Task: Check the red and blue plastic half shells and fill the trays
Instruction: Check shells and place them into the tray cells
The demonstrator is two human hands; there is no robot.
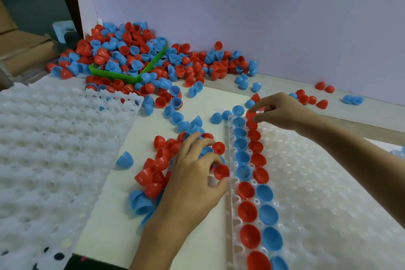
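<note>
Left hand (195, 173): fingers curled, pinching a red half shell (221, 171) beside the loose shells on the bench (153, 226). Right hand (282, 109): pinching a red shell (249, 114) at the far end of the partly filled white tray (328, 182).

**Counter and its load**

A pale counter (274, 85) carries a white sheet (122, 215), two white dimpled trays, left (43, 149) and right (317, 182), a green bin (122, 75) and loose red and blue half shells (197, 63) heaped toward the back wall.
</note>
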